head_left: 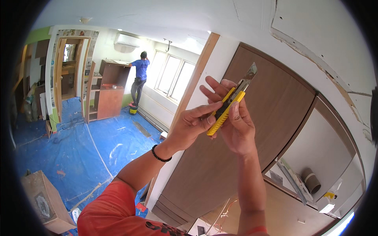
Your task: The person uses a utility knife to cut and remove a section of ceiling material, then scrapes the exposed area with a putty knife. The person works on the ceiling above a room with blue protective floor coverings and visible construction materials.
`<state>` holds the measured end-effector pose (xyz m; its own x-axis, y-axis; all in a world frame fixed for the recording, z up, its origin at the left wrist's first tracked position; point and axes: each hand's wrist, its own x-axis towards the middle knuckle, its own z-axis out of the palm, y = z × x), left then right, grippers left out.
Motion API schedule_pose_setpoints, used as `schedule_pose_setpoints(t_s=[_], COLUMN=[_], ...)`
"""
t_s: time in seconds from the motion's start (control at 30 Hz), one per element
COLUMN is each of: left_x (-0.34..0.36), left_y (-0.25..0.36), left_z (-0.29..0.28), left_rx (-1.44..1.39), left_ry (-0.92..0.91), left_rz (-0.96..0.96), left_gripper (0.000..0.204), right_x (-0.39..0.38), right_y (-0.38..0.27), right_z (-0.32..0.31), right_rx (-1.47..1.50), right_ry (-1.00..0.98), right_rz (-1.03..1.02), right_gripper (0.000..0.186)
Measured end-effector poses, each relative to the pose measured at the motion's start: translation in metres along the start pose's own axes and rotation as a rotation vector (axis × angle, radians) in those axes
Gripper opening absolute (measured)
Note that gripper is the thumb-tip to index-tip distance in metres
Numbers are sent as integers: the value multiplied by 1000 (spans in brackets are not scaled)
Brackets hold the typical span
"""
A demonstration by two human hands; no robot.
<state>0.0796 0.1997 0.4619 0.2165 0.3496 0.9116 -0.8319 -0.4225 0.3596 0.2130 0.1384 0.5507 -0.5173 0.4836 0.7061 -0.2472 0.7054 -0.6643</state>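
Observation:
A yellow and black utility knife (223,118) is held up in front of me, tilted with its stained blade pointing up and to the right. My right hand (241,131) grips the knife's body from the right, thumb along its yellow side and the other fingers behind it, partly hidden. From the left, my left hand (191,125) pinches the knife's black middle part between thumb and fingers. A dark beaded bracelet (159,155) circles my left wrist. Behind both hands stands a tall brown wooden panel (271,94).
A co-worker (139,72) in blue stands on a yellow bucket (133,110) beside a wooden cabinet (109,102), near windows. Blue sheeting (94,137) covers the floor. A wooden box (45,202) sits at lower left. At right, a recessed shelf holds a roll (311,180). The ceiling board (315,43) has a broken edge.

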Motion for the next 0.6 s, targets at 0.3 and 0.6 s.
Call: schedule_pose_setpoints(t_s=[0.3, 0.6], left_x=[24, 76], left_y=[-4, 33], left_z=[60, 83], left_rx=[516, 513], left_ry=[105, 15], left_rz=[210, -150], left_gripper=[36, 47], right_x=[-17, 0], right_y=[-32, -44], right_z=[-37, -80], right_rx=[-122, -296], right_ry=[-8, 51], right_rz=[-33, 60], right_gripper=[53, 71])
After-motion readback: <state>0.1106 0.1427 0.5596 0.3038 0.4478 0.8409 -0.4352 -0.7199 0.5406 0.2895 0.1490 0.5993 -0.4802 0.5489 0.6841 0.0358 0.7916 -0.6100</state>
